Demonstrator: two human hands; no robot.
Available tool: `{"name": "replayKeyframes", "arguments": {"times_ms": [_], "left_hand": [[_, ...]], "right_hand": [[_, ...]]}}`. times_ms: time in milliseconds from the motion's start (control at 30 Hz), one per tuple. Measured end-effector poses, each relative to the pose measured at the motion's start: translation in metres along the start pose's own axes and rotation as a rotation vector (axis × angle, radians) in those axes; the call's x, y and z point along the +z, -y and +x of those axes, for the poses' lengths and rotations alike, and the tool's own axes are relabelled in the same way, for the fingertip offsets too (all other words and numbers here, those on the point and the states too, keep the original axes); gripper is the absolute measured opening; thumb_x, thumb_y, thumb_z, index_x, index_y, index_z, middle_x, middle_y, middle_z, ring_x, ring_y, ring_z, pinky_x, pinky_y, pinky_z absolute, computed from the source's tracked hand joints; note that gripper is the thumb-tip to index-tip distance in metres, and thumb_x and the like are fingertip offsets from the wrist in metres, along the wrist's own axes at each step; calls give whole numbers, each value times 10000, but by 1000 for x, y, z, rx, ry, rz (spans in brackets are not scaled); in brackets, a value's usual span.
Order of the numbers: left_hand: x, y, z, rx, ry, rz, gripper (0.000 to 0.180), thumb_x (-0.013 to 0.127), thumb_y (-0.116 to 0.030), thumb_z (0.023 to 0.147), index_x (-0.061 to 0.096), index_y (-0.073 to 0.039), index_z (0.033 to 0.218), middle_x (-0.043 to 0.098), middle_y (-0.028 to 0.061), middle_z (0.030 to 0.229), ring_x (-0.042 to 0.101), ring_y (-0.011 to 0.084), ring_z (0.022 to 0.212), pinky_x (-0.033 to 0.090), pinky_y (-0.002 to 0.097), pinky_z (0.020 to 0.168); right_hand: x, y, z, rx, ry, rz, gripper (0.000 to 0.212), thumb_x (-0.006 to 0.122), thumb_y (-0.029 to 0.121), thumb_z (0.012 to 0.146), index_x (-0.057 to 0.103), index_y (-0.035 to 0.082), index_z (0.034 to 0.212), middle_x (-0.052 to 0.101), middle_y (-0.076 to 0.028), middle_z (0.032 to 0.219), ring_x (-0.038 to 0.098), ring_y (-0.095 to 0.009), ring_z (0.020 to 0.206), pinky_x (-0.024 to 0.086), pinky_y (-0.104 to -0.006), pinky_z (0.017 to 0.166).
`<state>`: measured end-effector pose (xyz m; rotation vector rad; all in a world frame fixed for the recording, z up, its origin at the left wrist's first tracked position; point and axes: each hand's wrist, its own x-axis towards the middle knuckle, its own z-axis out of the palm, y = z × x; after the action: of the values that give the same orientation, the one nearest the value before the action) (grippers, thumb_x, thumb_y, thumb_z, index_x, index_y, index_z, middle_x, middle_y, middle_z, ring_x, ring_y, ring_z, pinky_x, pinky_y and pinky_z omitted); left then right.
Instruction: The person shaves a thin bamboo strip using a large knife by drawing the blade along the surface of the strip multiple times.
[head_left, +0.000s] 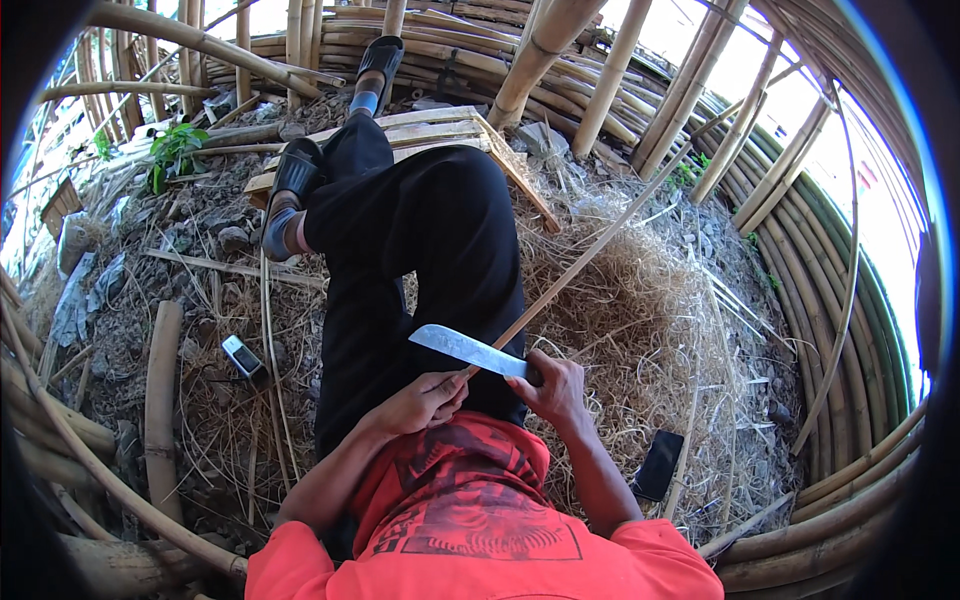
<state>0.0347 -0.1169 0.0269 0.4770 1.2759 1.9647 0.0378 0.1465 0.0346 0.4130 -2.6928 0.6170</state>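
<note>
My right hand (553,388) is wrapped around the dark handle of a broad-bladed knife (465,348). Its grey blade points left, lying across a long, thin bamboo strip (570,275) close to my left hand. The strip slants from my lap up to the far right. My left hand (428,402) is closed round the strip's near end, low over my lap. Both hands are in front of my red shirt, above my black-trousered legs (440,220).
Curly bamboo shavings (640,310) cover the ground on my right, with a black phone (659,466) lying there. To my left are a small silver device (243,358) and a bamboo piece (162,400). My feet rest by a slatted wooden platform (430,130). Bamboo poles (610,80) stand around.
</note>
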Motion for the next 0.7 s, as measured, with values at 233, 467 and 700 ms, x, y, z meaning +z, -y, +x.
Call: {"name": "replayKeyframes", "arguments": {"times_ms": [233, 467, 700], "left_hand": [[-11, 5, 4, -47, -28, -30, 377, 379, -410, 1093, 493, -114, 890, 318, -82, 624, 260, 30, 498, 246, 209, 465], [-15, 5, 8, -41, -21, -3, 396, 383, -426, 1088, 452, -128, 835, 310, -78, 603, 253, 34, 479, 233, 218, 442], [-17, 2, 11, -80, -37, -17, 414, 395, -439, 1082, 437, -140, 799, 298, -79, 588, 241, 33, 468, 224, 218, 421]], "right_hand": [[23, -10, -2, 79, -26, 25, 567, 709, 637, 781, 590, 84, 746, 594, -115, 568, 656, -330, 575, 489, -447, 554], [8, -16, 13, -62, -54, -137, 528, 737, 601, 773, 608, 89, 774, 617, -104, 583, 661, -312, 580, 499, -428, 564], [10, -61, 43, -63, -108, -176, 563, 710, 632, 773, 597, 81, 760, 589, -124, 567, 635, -353, 573, 478, -451, 561]]}}
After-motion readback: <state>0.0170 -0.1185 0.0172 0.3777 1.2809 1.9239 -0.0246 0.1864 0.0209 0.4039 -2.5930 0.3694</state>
